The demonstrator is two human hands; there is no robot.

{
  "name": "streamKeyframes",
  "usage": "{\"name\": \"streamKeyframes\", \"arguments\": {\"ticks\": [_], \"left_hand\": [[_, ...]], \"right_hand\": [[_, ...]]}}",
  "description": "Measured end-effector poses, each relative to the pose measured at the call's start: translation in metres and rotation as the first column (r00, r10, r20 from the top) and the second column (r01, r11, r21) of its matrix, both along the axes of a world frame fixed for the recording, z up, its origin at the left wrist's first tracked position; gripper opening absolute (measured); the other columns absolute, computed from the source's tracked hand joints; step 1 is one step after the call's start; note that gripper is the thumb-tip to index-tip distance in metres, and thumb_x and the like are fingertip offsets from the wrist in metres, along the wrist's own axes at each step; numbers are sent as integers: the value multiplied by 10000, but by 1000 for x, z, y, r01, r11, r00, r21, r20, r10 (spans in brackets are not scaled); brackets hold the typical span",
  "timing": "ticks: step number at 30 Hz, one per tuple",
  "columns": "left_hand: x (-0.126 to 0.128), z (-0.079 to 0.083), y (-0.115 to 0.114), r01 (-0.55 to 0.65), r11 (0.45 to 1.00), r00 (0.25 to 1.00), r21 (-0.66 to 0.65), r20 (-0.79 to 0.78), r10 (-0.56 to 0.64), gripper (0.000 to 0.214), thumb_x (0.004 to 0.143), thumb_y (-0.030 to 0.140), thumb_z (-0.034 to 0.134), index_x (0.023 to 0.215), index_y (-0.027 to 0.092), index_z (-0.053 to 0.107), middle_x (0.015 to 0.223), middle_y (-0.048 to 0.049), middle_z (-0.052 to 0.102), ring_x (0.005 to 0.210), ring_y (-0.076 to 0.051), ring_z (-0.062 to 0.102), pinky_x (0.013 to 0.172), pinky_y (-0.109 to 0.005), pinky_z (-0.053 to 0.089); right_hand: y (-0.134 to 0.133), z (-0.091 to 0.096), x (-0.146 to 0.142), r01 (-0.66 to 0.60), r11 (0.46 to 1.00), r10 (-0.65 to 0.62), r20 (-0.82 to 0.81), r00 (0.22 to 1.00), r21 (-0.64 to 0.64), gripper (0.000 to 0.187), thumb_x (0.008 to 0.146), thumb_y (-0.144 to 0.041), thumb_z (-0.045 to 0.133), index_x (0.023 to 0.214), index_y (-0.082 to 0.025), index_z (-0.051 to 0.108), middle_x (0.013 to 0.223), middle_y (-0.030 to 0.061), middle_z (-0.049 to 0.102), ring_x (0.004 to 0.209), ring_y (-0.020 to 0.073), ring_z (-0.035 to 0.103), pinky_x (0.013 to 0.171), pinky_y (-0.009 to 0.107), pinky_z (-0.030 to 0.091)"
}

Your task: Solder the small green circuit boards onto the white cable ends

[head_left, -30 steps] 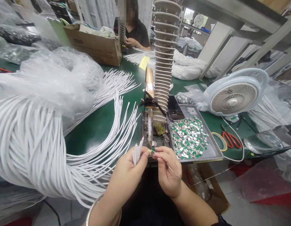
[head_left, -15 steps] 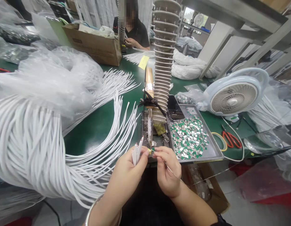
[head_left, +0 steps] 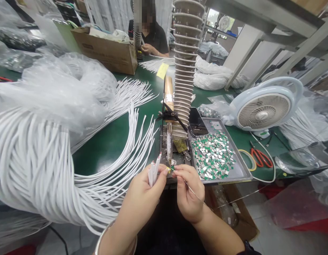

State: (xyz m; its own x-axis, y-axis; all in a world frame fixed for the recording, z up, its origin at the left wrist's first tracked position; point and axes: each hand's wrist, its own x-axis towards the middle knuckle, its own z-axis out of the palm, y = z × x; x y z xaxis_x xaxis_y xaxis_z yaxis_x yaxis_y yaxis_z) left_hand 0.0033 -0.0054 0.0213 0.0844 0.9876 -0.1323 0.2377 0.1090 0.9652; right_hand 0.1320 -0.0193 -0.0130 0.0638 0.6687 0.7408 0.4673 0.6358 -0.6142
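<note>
My left hand is closed around a few white cable ends that stick up between its fingers; its thumb and forefinger also pinch a cable tip beside a small green part. My right hand is closed in a pinch on a thin solder wire, whose tip meets the green part just under the soldering iron tip. Both hands are at the near table edge, touching each other's fingertips.
A huge bundle of white cables fills the left. A metal tray of small green boards lies to the right, with a phone, white fan, red scissors. A ribbed duct rises behind. A person works beyond a cardboard box.
Almost nothing: both hands stay pinched together at the iron tip, with only a slight shift of the fingers. The person at the back moved their hands a little.
</note>
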Motion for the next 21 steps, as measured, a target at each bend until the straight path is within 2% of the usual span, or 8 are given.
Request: {"name": "streamKeyframes", "arguments": {"ticks": [10,21], "left_hand": [[-2,1,-2,-14,1000,1000,18,-3,14,166,815,349,535,795,210,625,782,-14,681,788,-214,628,720,-321,476],[0,-9,-6,25,999,1000,28,1,-25,149,836,332,511,790,215,591,692,11,624,722,-199,606,665,-294,464]], "right_hand": [[1,0,0,-4,1000,4,1,1000,9,253,842,-6,472,969,-162,626,904,87,647,888,156,637,775,288,557],[-5,-3,4,6,1000,-5,27,1000,-27,244,850,-40,441,956,-176,615,864,84,666,865,177,655,737,327,575]]}}
